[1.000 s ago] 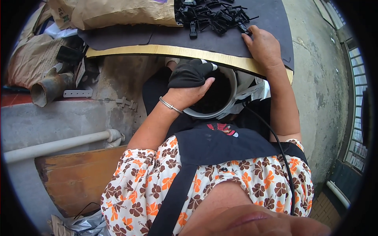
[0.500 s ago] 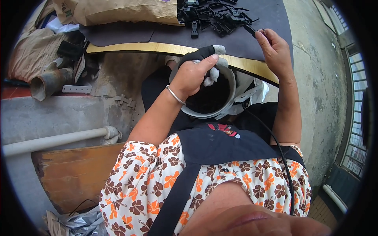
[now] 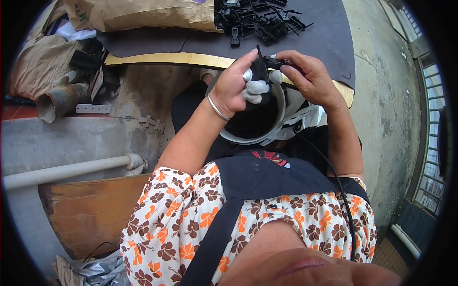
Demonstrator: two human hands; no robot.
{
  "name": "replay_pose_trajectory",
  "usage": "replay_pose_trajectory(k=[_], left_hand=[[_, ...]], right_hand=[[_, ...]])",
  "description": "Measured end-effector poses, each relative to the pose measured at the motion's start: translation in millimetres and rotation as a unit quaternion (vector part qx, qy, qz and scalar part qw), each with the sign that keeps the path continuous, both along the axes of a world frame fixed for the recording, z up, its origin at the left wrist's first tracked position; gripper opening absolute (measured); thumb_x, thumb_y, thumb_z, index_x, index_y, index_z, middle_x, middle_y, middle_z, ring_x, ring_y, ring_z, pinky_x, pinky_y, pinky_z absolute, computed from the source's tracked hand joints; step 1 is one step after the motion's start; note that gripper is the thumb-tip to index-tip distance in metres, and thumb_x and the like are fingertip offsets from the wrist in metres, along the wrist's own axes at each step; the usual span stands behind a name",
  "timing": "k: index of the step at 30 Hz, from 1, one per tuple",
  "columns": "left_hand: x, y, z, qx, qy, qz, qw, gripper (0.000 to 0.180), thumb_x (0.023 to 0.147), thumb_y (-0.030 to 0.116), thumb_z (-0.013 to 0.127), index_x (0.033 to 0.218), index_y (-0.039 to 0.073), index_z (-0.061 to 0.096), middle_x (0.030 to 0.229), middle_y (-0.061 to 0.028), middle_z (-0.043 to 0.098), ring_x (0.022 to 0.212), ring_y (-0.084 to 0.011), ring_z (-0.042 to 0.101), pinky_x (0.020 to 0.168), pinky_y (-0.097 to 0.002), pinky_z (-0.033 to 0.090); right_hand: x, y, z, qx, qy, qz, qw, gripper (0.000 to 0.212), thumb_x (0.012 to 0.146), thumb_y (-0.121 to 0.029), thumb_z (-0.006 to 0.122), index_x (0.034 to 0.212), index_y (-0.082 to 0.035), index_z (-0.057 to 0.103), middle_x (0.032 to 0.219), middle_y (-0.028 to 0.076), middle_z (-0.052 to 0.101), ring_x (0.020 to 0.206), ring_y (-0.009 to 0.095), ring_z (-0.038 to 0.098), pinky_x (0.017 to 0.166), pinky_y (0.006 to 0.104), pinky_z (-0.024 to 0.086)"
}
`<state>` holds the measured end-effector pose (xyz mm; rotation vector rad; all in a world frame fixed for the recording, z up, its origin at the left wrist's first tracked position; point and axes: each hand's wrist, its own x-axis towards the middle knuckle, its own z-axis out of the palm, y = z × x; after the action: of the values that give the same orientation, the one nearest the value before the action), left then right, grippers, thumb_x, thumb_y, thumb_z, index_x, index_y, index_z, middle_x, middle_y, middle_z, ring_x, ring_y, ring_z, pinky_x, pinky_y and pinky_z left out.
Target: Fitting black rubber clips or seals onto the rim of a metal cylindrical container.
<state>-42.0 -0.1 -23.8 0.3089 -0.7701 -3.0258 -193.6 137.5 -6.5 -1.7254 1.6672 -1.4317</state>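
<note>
In front of me, above a white bucket (image 3: 282, 112) with a dark inside, both hands meet. My right hand (image 3: 314, 80) pinches a small black plastic part (image 3: 275, 63) between thumb and fingertips. My left hand (image 3: 231, 88), fingers curled, has its thumb pressed at the other end of that part. Grey-white covers (image 3: 257, 86) sit on the left fingertips, with black material along the fingers. How far the part reaches into the left hand is hidden. A pile of similar black plastic parts (image 3: 269, 24) lies beyond on the dark-topped table (image 3: 157, 44).
A brown paper sack (image 3: 152, 16) lies beside the pile. To the left are a rusty pipe piece (image 3: 57, 102), a perforated light strip (image 3: 93, 108) and a white pipe (image 3: 67, 171). A black cable (image 3: 329, 164) runs down my front. Concrete floor (image 3: 386, 119) stretches along the right.
My right hand has come from the pile's right edge, near and leftward, bringing the black plastic part to my left hand. My left hand has turned upward, thumb raised against the part.
</note>
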Motion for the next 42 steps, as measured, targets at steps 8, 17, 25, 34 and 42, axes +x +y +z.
replay_pose_trajectory(k=[8,17,25,34,42], left_hand=[[13.7,10.7,20.5,-0.056,0.009,0.017,0.998,0.036,0.096,0.032,0.039,0.104,0.002,0.058,0.085,-0.0103,0.065,0.059,-0.0108,0.061,0.045,-0.0193,0.048],[15.0,35.1,27.6,-0.498,-0.110,0.196,0.838,0.029,0.089,0.013,0.054,0.116,0.000,0.054,0.080,-0.0025,0.062,0.058,-0.0044,0.052,0.050,-0.0189,0.043],[21.6,31.4,24.9,-0.568,0.004,0.184,0.802,0.034,0.088,0.011,0.055,0.120,0.000,0.051,0.081,-0.0018,0.063,0.062,-0.0029,0.053,0.053,-0.0181,0.044],[21.5,27.9,29.2,-0.616,-0.046,0.194,0.762,0.032,0.086,0.008,0.058,0.116,0.000,0.055,0.080,-0.0020,0.063,0.057,-0.0041,0.053,0.051,-0.0194,0.045],[12.7,30.4,10.3,-0.771,0.022,0.307,0.558,0.032,0.080,0.005,0.055,0.112,-0.003,0.055,0.094,-0.0176,0.063,0.081,-0.0285,0.062,0.074,-0.0338,0.048]], right_hand=[[7.2,-1.5,7.6,-0.092,0.165,0.027,0.982,0.040,0.070,0.009,0.060,0.109,-0.001,0.057,0.081,0.013,0.058,0.069,0.028,0.058,0.061,0.0322,0.046],[37.2,-2.4,4.3,-0.023,0.003,-0.018,1.000,0.016,0.077,-0.001,0.065,0.089,-0.002,0.056,0.070,-0.002,0.048,0.059,0.002,0.039,0.050,0.0197,0.033],[42.3,-14.0,-1.7,0.045,-0.318,-0.017,0.947,0.016,0.088,-0.016,0.060,0.078,-0.005,0.054,0.069,-0.008,0.049,0.064,0.001,0.042,0.058,0.0170,0.037],[37.4,-8.9,0.0,0.061,-0.052,-0.035,0.996,0.024,0.094,-0.021,0.049,0.082,0.000,0.053,0.063,0.003,0.046,0.059,0.012,0.040,0.055,0.0264,0.037],[46.7,-19.8,-19.8,0.049,-0.104,-0.067,0.991,0.027,0.094,-0.020,0.048,0.079,0.001,0.053,0.064,0.002,0.048,0.062,0.009,0.041,0.057,0.0254,0.039]])
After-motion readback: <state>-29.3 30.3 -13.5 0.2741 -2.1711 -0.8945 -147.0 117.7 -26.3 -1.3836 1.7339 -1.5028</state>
